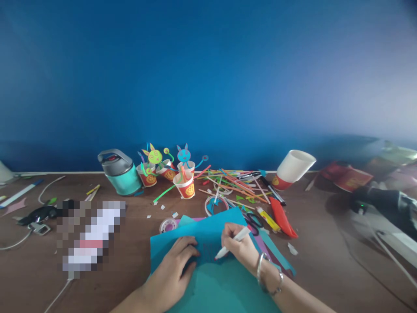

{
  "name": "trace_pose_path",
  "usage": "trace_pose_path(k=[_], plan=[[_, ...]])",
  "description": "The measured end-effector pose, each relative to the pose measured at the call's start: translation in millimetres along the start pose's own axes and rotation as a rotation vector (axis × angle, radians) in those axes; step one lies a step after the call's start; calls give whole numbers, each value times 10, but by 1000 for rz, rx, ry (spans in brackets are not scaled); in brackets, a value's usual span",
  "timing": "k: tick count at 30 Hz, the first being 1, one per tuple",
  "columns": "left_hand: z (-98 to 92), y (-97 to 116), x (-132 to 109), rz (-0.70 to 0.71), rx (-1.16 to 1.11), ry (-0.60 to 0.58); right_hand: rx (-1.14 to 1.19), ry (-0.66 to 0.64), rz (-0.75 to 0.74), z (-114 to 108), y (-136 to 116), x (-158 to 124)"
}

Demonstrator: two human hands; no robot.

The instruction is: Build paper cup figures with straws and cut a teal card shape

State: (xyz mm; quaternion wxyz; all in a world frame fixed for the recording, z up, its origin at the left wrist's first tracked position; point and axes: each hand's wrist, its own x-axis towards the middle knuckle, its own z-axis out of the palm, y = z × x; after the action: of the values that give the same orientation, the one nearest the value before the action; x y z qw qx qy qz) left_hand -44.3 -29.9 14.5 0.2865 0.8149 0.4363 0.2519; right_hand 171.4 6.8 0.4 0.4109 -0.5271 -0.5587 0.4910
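Observation:
A sheet of blue paper lies on the table in front of me, its lower part looking greener. My right hand is closed round a white marker, whose reddish tip touches the sheet or is just above it. Thin dark strokes, hard to read, show on the paper left of that tip. Resting on the left side of the sheet is my left hand, with fingers loosely bent and nothing held. Under the paper's right edge, purple and teal strips stick out.
Behind the paper are a tape roll, scissors, a yellow cutter, a red pouch and many coloured sticks. Paper cups with animal figures, a teal flask and tilted stacked cups stand by the blue wall.

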Motion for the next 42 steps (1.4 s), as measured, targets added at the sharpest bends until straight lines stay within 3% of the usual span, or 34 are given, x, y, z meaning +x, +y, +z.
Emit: trace_pose_path(k=[10, 27, 42], plan=[[23, -18, -12, -8, -4, -11, -289, -75, -73, 45, 28, -4], [0, 1, -6, -6, 12, -9, -324, -93, -76, 66, 19, -4], [10, -13, -11, -12, 1, -21, -351, -21, -51, 97, 59, 15]])
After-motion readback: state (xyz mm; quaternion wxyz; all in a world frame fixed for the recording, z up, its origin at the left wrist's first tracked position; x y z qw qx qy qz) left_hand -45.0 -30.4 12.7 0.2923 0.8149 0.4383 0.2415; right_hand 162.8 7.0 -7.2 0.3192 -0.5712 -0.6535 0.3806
